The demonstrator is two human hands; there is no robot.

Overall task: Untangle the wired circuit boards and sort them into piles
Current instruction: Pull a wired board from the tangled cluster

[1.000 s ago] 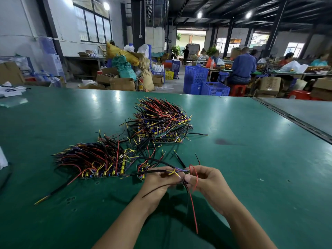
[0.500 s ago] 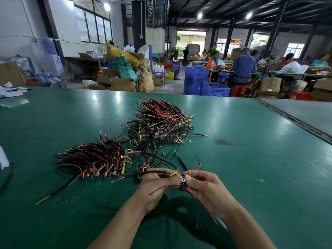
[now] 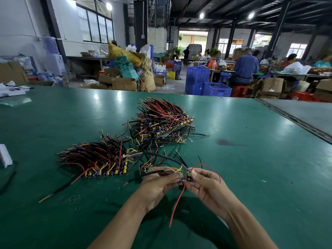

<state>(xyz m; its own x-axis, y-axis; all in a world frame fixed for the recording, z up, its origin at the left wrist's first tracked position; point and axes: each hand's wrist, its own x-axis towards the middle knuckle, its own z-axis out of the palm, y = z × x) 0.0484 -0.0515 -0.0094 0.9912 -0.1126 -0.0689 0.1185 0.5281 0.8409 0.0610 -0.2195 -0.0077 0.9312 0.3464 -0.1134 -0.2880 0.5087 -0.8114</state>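
Green workshop surface (image 3: 251,168); neat pile (image 3: 95,159) left of hands, tangled heap (image 3: 163,121) farther back. Wired circuit board (image 3: 188,176) raised between both hands, cable axis running left toward neat pile. Left hand (image 3: 158,184) fingers pinching black cable (image 3: 156,171); right hand (image 3: 206,184) fingers pinching board. Since half second ago: red wire (image 3: 177,202) swung from under right wrist to hang between hands.

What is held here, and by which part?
Left hand and right hand pinch small wired circuit boards by the boards themselves; a red wire dangles.
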